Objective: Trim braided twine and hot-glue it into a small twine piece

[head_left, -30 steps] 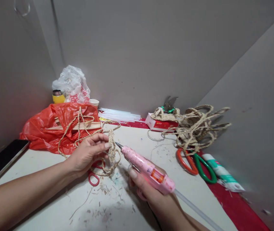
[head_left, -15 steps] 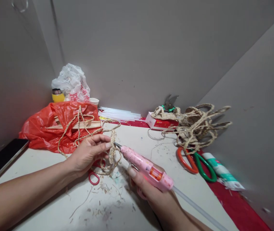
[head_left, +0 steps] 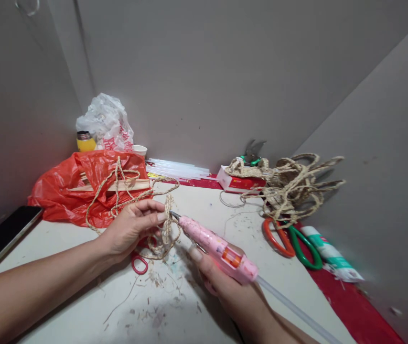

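My left hand (head_left: 135, 224) is closed, pinching a small coiled piece of braided straw cord (head_left: 167, 227) between thumb and fingers. A tail of the cord loops below the fingers and another length trails back to the left. My right hand (head_left: 221, 282) grips a pink hot glue gun (head_left: 211, 241), whose metal tip meets or nearly meets the right side of the coiled cord. A long translucent glue stick (head_left: 297, 310) sticks out of the gun's rear. Partly hidden under the cord and left hand are red-handled scissors (head_left: 139, 263).
An orange plastic bag (head_left: 57, 186) with wooden strips and a black phone (head_left: 6, 239) lie left. Glue sticks (head_left: 178, 169) lie at the back. Right are bundled braided cord (head_left: 293, 191), a red-and-white box (head_left: 240, 181), orange-and-green-handled shears (head_left: 306, 248) and a tube-like packet (head_left: 333, 255). Fibre scraps litter the table.
Hardly anything differs: both hands, the cord and the glue gun's tip keep their places, and the whole view has shifted very slightly.
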A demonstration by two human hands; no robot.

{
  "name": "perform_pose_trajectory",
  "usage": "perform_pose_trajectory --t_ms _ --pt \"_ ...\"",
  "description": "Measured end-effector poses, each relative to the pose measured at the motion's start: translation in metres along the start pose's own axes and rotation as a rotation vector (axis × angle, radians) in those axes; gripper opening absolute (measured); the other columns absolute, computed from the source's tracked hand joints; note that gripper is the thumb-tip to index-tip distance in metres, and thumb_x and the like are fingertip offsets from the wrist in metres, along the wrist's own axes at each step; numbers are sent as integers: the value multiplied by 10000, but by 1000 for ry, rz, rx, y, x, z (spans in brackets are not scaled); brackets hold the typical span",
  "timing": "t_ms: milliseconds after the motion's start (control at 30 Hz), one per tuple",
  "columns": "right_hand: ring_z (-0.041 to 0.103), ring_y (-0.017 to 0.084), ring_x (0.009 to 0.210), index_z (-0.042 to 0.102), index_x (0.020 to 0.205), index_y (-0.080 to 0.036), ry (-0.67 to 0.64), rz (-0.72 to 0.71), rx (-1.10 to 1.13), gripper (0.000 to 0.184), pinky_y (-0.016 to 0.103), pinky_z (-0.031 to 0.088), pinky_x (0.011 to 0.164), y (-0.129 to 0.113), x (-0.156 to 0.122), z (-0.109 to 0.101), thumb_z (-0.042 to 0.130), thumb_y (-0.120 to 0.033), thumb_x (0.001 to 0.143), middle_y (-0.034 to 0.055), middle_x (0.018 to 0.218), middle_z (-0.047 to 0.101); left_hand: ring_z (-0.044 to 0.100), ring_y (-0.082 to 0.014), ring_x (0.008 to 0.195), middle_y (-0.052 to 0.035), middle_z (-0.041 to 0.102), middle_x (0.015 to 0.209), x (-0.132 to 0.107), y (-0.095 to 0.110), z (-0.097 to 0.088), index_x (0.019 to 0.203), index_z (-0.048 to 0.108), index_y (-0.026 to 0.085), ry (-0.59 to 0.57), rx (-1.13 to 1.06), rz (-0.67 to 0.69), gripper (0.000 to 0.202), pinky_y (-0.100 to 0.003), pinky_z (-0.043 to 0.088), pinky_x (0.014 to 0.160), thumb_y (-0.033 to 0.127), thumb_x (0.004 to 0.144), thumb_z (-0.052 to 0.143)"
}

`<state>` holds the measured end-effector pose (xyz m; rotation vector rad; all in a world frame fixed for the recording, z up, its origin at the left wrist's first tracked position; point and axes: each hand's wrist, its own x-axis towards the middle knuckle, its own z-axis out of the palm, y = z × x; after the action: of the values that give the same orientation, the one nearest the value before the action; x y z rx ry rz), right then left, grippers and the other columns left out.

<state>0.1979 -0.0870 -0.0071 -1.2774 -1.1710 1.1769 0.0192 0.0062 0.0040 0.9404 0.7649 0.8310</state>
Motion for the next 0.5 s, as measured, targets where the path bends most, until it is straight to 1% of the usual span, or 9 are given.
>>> perform_pose_trajectory --t_ms 100,167,267,333,400,500 --pt "529 161 522 607 1274 -224 -29 -8 -11 534 289 471 495 0 1 -1 676 -438 789 -1 561 580 576 -77 525 23 608 670 0 1 0 855 623 172 5 -1 -4 216 -192 474 514 229 710 771" --pt "514 145 507 597 1285 -235 -25 -6 -27 525 283 468 494 0 1 -2 662 -432 803 8 612 613 575 -77 523 19 613 673 0 1 0 854 625 169 12 -1 -1 223 -192 475 514 231 703 776" --pt "485 118 484 586 1293 -267 -13 -1 -48 495 277 457 485 -1 0 -1 633 -430 827 36 791 680 579 -84 526 13 621 694 0 1 0 859 625 171 18 -6 0 241 -198 474 510 242 692 785" --pt "476 110 485 582 1294 -280 -24 -4 -68 480 273 450 484 -1 -1 0 619 -429 840 44 878 688 584 -83 537 6 632 719 1 2 0 861 626 170 20 -4 -1 244 -199 478 524 241 691 786" --pt "477 114 496 576 1300 -281 -31 -12 -81 473 271 447 495 -1 -1 0 607 -426 851 37 849 682 586 -76 554 2 636 735 1 2 0 863 631 165 19 0 7 239 -193 480 550 232 694 785" --pt "469 127 499 598 1281 -252 -17 -39 -43 472 270 437 496 1 -1 0 631 -408 837 15 685 632 575 -68 555 12 622 709 1 3 1 862 631 161 14 -4 19 231 -187 479 565 227 699 780"
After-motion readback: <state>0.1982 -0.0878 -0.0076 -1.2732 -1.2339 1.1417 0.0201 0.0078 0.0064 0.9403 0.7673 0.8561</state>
